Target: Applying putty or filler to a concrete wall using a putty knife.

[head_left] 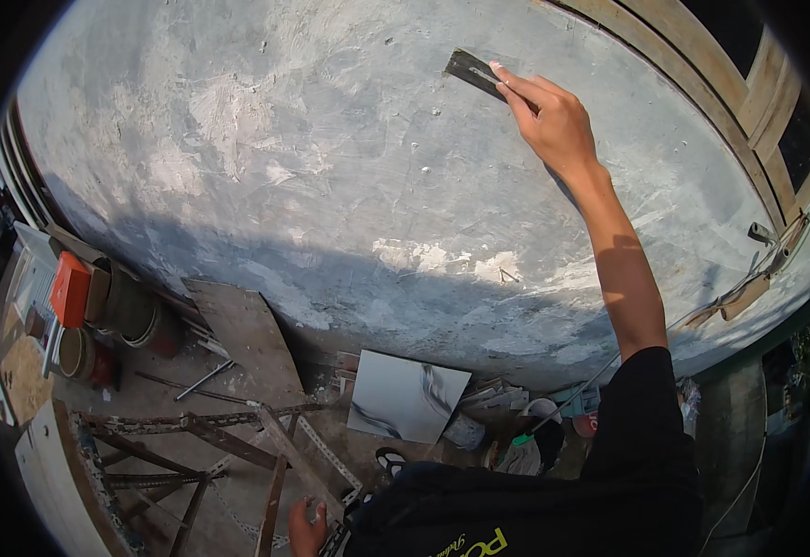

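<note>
My right hand reaches up with the arm stretched out, its fingers closed round a flat dark putty knife. The blade lies against, or very close to, the grey plastered wall, which carries rough whitish patches and smears. Down at the lower edge, my left hand hangs beside a metal-and-wood frame. Its fingers are curled, with whitish marks on them; whatever they may hold is hidden.
A white panel with grey streaks and a wooden board lean at the wall's foot. Buckets and an orange box stand left. A green-headed broom, cables and a wooden window frame are right.
</note>
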A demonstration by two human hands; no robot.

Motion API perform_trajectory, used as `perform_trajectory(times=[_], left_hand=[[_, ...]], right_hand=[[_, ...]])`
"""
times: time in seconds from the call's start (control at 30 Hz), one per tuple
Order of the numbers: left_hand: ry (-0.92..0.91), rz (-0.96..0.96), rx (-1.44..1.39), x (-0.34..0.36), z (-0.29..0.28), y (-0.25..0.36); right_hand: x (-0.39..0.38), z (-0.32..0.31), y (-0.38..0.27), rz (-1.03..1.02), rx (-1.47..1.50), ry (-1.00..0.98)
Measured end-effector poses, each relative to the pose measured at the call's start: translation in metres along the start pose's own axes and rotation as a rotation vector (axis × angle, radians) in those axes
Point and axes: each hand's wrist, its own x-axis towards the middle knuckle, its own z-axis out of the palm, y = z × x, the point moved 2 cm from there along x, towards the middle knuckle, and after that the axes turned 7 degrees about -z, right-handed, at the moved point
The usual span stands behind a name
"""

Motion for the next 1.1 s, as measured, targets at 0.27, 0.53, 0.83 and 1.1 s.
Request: perform_trajectory(times=[0.27,0.53,0.83,1.1], left_hand=[[0.013,-0.013,-0.008,-0.003,0.001,-0.004],[-0.01,-0.007,0.025,-0.005,0.002,-0.002],[-0.001,-0.04,-0.025,-0.011,0.0,-0.002],[0.001,-0.055,-0.007,-0.011,-0.005,0.003]], right_hand=[[-0.002,-0.002,-0.002,-0.036,-0.013,-0.061],[-0.011,0.0,-0.012,0.081,0.127,0.003],[-0.031,0.009,-0.019,0.031,0.009,-0.076],[-0.045,0.025,-0.019,-0.058,-0.044,-0.042]])
